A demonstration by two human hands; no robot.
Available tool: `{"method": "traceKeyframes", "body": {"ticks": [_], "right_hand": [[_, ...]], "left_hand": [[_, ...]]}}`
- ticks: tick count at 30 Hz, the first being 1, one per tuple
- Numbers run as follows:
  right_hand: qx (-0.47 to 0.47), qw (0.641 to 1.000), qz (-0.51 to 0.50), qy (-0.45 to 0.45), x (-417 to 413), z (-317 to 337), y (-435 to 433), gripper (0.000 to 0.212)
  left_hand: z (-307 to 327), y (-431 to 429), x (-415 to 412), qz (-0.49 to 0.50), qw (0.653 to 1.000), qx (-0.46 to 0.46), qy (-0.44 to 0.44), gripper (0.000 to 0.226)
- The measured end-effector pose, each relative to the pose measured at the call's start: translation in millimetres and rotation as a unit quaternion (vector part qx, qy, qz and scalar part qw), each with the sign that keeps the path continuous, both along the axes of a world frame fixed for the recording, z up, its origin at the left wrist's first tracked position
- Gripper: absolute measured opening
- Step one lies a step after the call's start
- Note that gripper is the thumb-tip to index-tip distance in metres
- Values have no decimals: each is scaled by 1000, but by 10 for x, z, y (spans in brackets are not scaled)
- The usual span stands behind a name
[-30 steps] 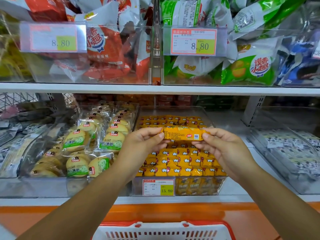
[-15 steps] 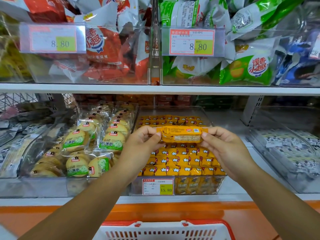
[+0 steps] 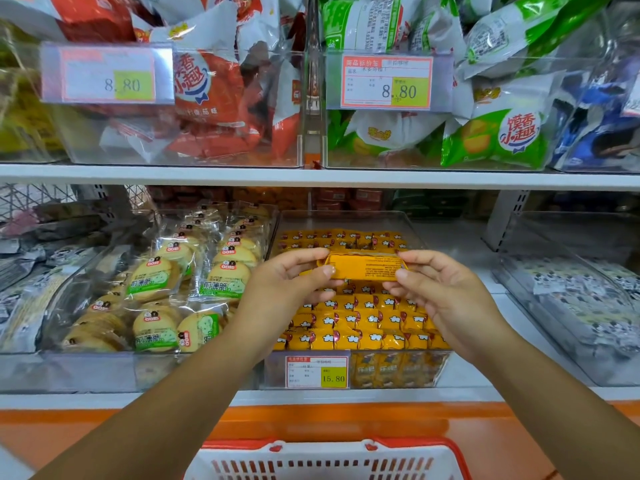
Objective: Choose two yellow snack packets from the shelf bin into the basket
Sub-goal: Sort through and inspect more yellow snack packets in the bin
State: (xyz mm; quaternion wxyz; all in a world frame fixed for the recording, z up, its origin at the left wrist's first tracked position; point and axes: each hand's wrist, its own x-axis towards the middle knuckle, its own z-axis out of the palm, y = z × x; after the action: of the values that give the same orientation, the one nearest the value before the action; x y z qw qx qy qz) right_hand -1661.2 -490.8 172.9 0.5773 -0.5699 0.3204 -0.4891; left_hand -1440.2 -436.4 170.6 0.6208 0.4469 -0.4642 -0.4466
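Turned over since before, the yellow packet (image 3: pixel 363 268) shows its fine-print back, ends pinched by left hand (image 3: pixel 284 284) and right hand (image 3: pixel 446 292).

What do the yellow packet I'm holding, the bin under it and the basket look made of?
Yellow packet: glossy plastic film, probably; shines and creases. Bin: clear rigid plastic, perhaps acrylic; packets show through its walls. Basket: moulded plastic, seemingly; red rim, white slotted wall.

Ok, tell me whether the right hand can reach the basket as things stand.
Probably yes: the basket sits open-topped below, nothing between, though the right hand is pinching the packet.
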Motion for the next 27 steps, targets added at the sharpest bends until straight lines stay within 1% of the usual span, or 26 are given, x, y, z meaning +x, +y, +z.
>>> {"method": "traceKeyframes", "body": {"ticks": [3, 7, 9, 13, 16, 18, 20, 22, 24, 25, 27], "right_hand": [[-1, 1000, -7, -9, 0, -11, -10, 38], [10, 1000, 0, -7, -5, -10, -22, 43], [13, 1000, 10, 4, -3, -6, -15, 45], [2, 999, -9, 31, 24, 4, -1, 44], [5, 999, -8, 38, 37, 6, -1, 40], [11, 999, -5, 41, 40, 15, 3, 39], [20, 999, -8, 36, 30, 19, 5, 37], [7, 998, -37, 51, 7, 42, 2, 30], [-37, 992, -90, 86, -29, 79, -19, 26], [-64, 985, -116, 106, -43, 109, -47, 23], [-116, 968, -155, 161, -47, 177, -154, 22]], "left_hand": [[-12, -1, -13, 2, 1000, 7, 2, 24], [-26, -2, -34, 16, 999, 25, -13, 17], [-29, -6, -45, 18, 998, 36, -40, 13], [-22, -10, -83, 27, 992, 50, -112, 22], [-23, -22, -91, 23, 988, 56, -145, 29], [-25, -32, -92, 22, 985, 59, -158, 31], [-29, -41, -102, 30, 980, 52, -187, 28], [-42, -83, -100, 60, 961, 23, -270, 22], [-44, -167, -95, 95, 922, -14, -376, 14], [-43, -225, -97, 107, 897, -28, -427, 21], [-57, -380, -117, 111, 848, -40, -516, 41]]}}
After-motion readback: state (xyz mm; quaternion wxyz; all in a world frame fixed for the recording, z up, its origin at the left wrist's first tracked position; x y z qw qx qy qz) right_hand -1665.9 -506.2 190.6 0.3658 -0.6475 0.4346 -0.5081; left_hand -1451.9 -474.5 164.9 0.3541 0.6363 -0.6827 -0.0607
